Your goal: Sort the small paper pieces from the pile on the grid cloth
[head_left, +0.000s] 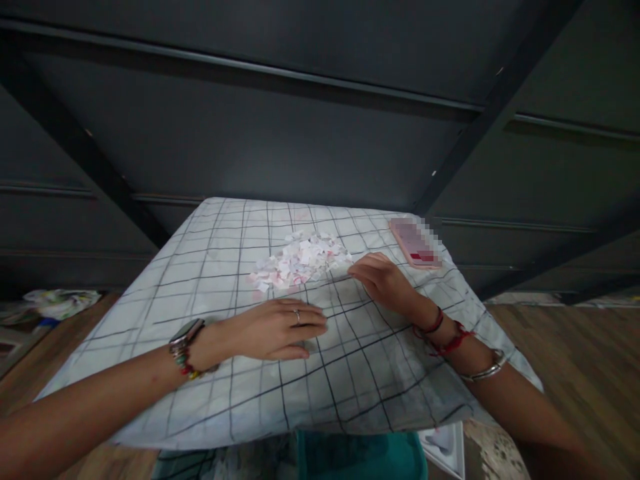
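A heap of small torn white paper pieces [303,260], some with pinkish marks, lies on a white checked cloth [225,233]. My left hand [275,327] is open, palm down over the cloth in front of the heap, its fingers stretched out and thumb apart. It wears a ring, with a watch and a beaded bracelet at the wrist. At the heap's right end, my right hand [383,280] has its fingers bent and held together, fingertips beside the closest paper bits. Its palm side is hidden, so anything inside cannot be seen.
A phone in a pink case [415,243] lies near the cloth's right edge, partly blurred out. Dark metal panels [280,133] rise directly behind the table. Under the front edge are a teal bin [360,457] and a white tray [447,450]. Wooden floor [590,360] shows at the sides.
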`<state>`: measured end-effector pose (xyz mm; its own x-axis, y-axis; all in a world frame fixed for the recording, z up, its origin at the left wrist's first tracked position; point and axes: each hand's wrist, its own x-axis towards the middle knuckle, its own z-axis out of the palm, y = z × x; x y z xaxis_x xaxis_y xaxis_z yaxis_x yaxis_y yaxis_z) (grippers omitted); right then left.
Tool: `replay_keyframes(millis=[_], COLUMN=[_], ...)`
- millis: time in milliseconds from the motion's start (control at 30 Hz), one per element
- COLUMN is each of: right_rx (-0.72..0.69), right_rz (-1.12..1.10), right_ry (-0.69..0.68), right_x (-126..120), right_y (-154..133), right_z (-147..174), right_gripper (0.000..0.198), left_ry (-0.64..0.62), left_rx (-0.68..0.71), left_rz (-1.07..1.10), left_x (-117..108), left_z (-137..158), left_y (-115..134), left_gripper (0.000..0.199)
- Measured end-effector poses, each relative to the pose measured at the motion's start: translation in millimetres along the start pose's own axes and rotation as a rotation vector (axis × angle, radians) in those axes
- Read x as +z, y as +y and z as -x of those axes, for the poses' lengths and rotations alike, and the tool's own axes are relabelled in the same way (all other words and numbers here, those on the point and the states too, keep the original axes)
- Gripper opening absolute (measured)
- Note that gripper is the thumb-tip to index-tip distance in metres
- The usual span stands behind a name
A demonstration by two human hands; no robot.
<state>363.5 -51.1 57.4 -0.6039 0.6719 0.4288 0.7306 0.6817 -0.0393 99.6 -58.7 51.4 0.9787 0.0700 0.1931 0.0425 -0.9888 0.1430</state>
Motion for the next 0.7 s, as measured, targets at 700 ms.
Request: replay_keyframes(millis=[700], right_rx=[-0.038], right_rz=[-0.151], right_ry=[-0.047], right_x=[-16], right_y=[-18], right_z=[-10], right_gripper=[0.023], left_ry=[0.099], left_rx=[0.214], left_rz=[-0.118], left_x=[-6], left_z=[-1], left_y=[10], left_gripper=[0.025])
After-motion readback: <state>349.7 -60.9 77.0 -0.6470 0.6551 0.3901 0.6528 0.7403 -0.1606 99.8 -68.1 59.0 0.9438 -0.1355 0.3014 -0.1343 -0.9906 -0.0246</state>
